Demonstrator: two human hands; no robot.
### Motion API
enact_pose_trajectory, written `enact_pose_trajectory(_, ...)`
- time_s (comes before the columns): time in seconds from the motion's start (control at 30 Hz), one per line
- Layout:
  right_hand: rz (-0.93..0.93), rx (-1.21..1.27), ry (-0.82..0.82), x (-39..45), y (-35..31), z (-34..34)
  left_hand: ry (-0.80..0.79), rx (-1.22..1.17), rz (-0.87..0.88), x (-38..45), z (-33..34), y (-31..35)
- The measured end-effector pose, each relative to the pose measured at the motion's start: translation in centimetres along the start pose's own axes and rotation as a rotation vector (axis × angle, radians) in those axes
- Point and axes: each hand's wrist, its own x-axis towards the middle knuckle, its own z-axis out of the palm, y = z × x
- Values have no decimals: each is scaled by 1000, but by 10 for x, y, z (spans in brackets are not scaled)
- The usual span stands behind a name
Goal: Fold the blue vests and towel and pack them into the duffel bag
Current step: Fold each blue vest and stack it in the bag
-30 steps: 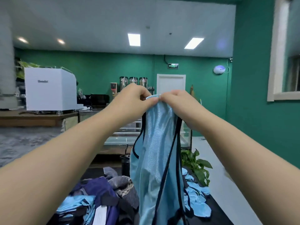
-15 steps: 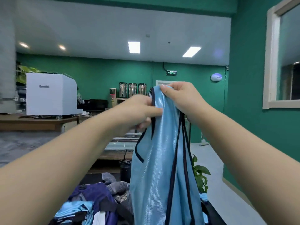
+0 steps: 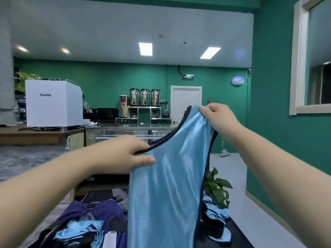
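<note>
A shiny light blue vest [image 3: 166,190] with dark trim hangs in the air in front of me, held up by both hands. My right hand [image 3: 219,119] grips its shoulder strap at the top right. Lower and to the left, my left hand [image 3: 129,154] pinches the dark-edged armhole or neck edge. Below lies a heap of clothes with more light blue vests [image 3: 78,230] and dark purple cloth [image 3: 100,212]. More blue fabric [image 3: 215,213] lies at the lower right. No duffel bag can be made out for certain.
The pile rests on a dark surface [image 3: 238,233]. A green potted plant [image 3: 216,188] stands just behind it. Farther back are a wooden counter [image 3: 35,135] with a white machine [image 3: 53,102], a glass display case [image 3: 125,133] and green walls.
My hands were together at the top of the vest. The left hand has slid down and left along the trim, the right moved right, and the vest now hangs spread wider.
</note>
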Motion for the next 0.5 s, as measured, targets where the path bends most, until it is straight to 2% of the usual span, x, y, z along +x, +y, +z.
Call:
enact_pose_trajectory(0.13, -160, 68, 202, 9, -13, -8, 233, -102, 86, 1, -17, -14)
enact_pose_trajectory(0.17, -183, 42, 203, 10, -15, -8, 232, -39, 95, 1, -17, -17)
enact_pose_trajectory(0.23, -138, -99, 52, 10, -13, -4, 89, 179, 82, 2, -11, -23)
enact_pose_trajectory(0.3, -97, -118, -30, 6, -11, 2, 24, 238, 59, 3, -7, -28)
enact_pose_trajectory(0.5, -145, 8, 33, 7, -20, 4, 173, 117, 66, 0, -19, -30)
